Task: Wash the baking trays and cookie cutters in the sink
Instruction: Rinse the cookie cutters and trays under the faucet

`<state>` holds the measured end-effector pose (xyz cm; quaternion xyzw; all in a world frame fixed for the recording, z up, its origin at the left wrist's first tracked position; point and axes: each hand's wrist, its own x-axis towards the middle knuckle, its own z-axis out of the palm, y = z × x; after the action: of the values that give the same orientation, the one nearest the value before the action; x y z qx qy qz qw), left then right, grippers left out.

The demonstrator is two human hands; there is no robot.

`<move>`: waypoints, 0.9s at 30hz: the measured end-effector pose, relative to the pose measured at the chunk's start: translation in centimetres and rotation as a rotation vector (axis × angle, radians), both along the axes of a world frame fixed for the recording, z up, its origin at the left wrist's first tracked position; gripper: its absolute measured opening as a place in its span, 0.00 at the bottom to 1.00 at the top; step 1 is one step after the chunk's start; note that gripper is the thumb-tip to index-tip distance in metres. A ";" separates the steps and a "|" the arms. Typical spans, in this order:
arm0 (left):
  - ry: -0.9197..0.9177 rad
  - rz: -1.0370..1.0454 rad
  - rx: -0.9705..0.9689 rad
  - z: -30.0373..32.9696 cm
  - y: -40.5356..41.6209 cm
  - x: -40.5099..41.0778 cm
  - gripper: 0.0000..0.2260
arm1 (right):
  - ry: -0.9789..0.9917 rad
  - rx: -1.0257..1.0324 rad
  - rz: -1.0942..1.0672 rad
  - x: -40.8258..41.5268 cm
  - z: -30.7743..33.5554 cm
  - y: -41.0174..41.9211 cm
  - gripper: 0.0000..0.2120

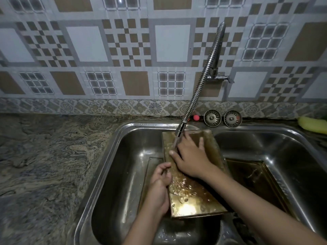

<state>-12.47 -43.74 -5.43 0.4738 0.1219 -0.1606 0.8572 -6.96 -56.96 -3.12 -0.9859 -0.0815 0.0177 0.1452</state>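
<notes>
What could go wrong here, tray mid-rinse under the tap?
1. The wet gold rectangular baking tray is held at one edge only by the left hand; it may slip.
2. Water from the flexible chrome faucet hits the tilted tray beside the right hand and may splash onto the granite counter.

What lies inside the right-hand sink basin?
A dark golden baking tray sits in the right basin, its near-left part hidden by the right forearm and the tray being rinsed. No cookie cutters show.
</notes>
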 end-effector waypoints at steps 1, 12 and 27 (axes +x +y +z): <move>-0.002 0.012 0.005 0.1 0.0 0.3 0.17 | -0.011 -0.012 0.075 -0.5 -0.1 0.6 0.31; 0.214 0.105 -0.097 -0.7 1.3 1.3 0.12 | 0.152 -0.032 -0.049 -1.1 -1.8 -0.4 0.33; 0.252 0.176 -0.039 -0.3 3.6 1.8 0.12 | 0.171 0.060 0.063 -6.7 -2.0 4.3 0.30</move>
<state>-10.68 -40.17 -5.70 0.4208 0.2665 -0.1456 0.8548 -13.63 -52.69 -5.17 -0.9729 -0.1004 0.1041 0.1804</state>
